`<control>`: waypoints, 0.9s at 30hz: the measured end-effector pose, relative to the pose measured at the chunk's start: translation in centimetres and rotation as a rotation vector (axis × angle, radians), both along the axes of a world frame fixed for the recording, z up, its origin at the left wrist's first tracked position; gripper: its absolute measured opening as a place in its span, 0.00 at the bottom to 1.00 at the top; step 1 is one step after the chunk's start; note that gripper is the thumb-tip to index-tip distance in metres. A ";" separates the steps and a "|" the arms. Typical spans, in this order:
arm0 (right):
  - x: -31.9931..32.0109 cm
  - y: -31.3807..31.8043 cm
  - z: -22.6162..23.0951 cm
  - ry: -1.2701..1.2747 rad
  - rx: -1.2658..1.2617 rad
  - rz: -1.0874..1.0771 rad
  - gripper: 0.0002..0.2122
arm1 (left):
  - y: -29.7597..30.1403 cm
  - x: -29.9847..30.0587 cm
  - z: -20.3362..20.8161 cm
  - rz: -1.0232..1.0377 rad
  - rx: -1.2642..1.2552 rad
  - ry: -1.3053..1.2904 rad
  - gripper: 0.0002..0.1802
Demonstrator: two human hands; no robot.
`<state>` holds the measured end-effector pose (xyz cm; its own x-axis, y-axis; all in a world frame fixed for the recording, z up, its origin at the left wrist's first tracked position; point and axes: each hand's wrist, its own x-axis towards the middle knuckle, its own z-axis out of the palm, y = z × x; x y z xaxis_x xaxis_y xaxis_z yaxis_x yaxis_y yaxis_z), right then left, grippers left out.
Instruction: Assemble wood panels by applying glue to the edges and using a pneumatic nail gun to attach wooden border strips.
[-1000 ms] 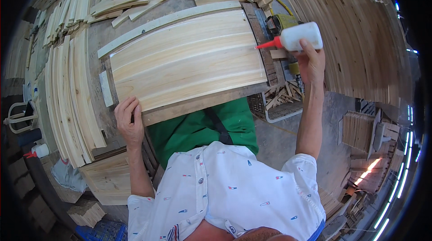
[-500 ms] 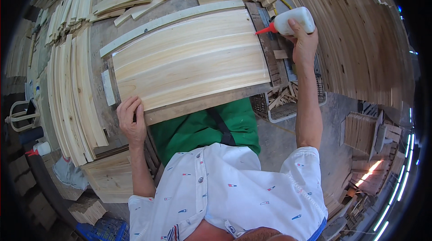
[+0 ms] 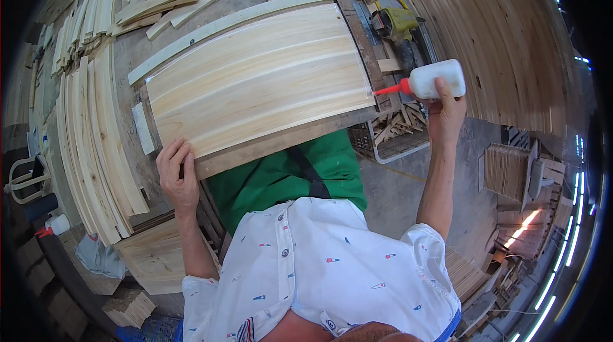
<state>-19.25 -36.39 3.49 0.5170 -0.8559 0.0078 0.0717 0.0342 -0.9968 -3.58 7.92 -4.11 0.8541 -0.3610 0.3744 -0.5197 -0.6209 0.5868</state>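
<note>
Bottle point(image 3: 424, 81) in right fingers point(image 3: 443, 89); panel point(image 3: 262, 80) touching left fingers point(image 3: 171, 154).

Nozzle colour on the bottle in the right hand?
Red; the nozzle shows best in the head view.

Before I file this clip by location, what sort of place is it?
Probably a woodworking workshop: a wooden panel, long wooden strips and a red-nozzled squeeze bottle in the right hand suggest it.
</note>
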 end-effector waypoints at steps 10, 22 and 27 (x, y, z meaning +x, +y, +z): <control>9.1 8.5 0.7 -0.140 0.234 0.539 0.25 | 4.6 0.0 0.0 0.080 -0.079 0.042 0.14; 28.6 24.8 -3.1 -0.237 0.155 0.798 0.24 | 6.4 0.1 -0.7 0.050 -0.072 0.048 0.14; 29.0 25.9 -4.1 -0.213 0.121 0.779 0.26 | 6.5 0.1 -0.9 0.060 -0.078 0.025 0.13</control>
<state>9.77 -10.54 -0.59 0.9620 -0.2527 0.1036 0.1705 0.2593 -0.9506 -3.48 14.39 -5.03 0.8826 -0.2797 0.3780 -0.4679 -0.6024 0.6467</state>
